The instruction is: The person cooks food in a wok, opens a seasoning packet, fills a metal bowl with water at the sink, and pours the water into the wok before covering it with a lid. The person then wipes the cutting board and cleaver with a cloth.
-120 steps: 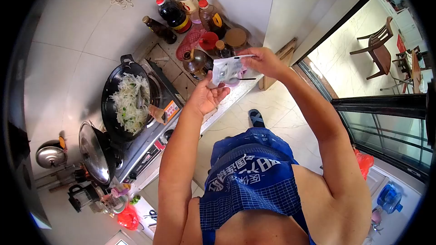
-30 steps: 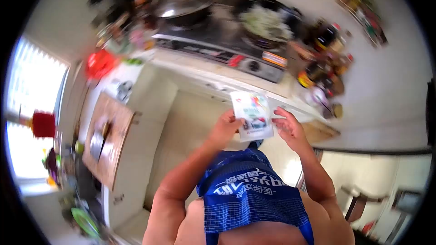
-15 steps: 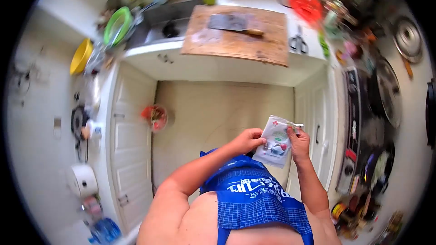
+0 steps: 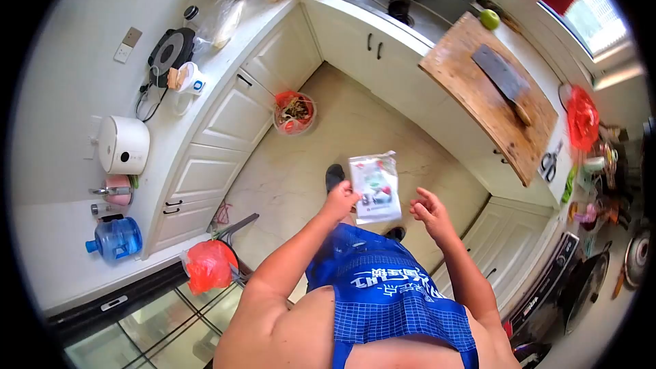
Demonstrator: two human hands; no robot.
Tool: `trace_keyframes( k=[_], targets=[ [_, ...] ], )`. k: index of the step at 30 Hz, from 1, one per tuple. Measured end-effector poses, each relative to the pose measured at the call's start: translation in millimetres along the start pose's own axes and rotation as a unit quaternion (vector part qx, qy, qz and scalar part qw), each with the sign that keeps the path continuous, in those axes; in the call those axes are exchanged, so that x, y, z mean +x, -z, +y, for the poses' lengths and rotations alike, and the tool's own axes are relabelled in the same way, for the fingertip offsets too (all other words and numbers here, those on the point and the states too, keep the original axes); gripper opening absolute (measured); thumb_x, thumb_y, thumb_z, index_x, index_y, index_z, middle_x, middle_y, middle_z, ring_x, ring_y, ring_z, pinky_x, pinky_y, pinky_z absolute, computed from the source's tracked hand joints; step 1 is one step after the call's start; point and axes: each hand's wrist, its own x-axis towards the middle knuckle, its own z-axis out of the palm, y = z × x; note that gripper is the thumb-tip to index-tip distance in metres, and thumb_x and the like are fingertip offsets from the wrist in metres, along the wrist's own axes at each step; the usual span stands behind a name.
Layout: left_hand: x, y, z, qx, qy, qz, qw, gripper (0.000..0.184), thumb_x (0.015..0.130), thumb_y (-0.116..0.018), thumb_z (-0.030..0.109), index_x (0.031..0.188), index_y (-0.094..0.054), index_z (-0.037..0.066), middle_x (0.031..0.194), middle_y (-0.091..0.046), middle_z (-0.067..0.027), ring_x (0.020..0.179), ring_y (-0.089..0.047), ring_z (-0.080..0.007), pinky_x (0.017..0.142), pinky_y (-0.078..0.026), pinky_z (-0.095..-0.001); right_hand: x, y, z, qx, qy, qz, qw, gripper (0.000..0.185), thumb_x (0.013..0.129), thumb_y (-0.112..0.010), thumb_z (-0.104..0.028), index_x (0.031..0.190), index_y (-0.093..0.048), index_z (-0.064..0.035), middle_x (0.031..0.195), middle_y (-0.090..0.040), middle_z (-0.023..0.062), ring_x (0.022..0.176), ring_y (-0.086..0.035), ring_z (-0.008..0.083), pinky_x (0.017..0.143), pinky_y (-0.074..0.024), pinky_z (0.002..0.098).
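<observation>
White plastic packet (image 4: 378, 188), printed in green and red with a small picture on its lower half, is held above the floor (image 4: 383, 133), in front of the person's body. The left hand (image 4: 340, 201) pinches its left edge, thumb over the printed face; the fingers behind it are hidden. The right hand (image 4: 429, 212) is apart, just right of the packet, fingers loosely spread and holding nothing.

Nearer the body than the packet is a blue apron (image 4: 386, 270) with white lettering and a checked bib. A dark shoe (image 4: 334, 176) shows just left of the packet. Farther ahead and left of the packet, a bin (image 4: 306, 128) with red plastic inside stands on the floor.

Well beyond the packet, ahead and to the right, a wooden cutting board (image 4: 456, 61) bears a cleaver (image 4: 502, 74), with a green apple (image 4: 489, 19) by its far corner. Farther right of the packet lie black-handled scissors (image 4: 549, 166) and a red bag (image 4: 583, 119). Far left of the packet, the counter (image 4: 171, 137) carries a white rice cooker (image 4: 124, 145) and a blue water bottle (image 4: 118, 239).
</observation>
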Motion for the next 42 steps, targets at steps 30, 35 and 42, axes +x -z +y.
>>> trace_keyframes(
  k=[30, 35, 42],
  targets=[
    [254, 272, -40, -0.059, 0.179, 0.167, 0.968, 0.007, 0.082, -0.053, 0.011, 0.078, -0.057, 0.007, 0.062, -0.054, -0.0036, 0.053, -0.053, -0.0161, 0.049, -0.047, -0.0318, 123, -76, -35, -0.178, -0.238, 0.010, 0.955, 0.040, 0.088, -0.060, -0.015, 0.123, -0.048, 0.0007, 0.106, -0.061, 0.0108, 0.098, -0.057, 0.0174, 0.086, -0.0458, 0.0304],
    [212, 238, -33, 0.097, 0.188, 0.072, 0.975, 0.016, 0.082, -0.057, 0.018, 0.079, -0.061, 0.003, 0.063, -0.058, -0.0061, 0.055, -0.058, -0.0173, 0.049, -0.048, -0.0332, 99, -58, -34, -0.152, -0.313, -0.140, 0.927, 0.059, 0.088, -0.060, -0.032, 0.135, -0.038, -0.0042, 0.127, -0.051, 0.0142, 0.116, -0.048, 0.0217, 0.099, -0.0369, 0.0348],
    [184, 179, 72, 0.113, 0.189, 0.079, 0.972, 0.031, 0.083, -0.063, 0.021, 0.106, -0.055, 0.002, 0.081, -0.059, -0.0044, 0.066, -0.057, -0.0147, 0.053, -0.049, -0.0294, 117, -10, -25, -0.113, -0.262, -0.205, 0.936, 0.062, 0.091, -0.046, -0.047, 0.138, -0.035, -0.0082, 0.137, -0.040, 0.0144, 0.127, -0.036, 0.0230, 0.105, -0.0279, 0.0313]
  ],
)
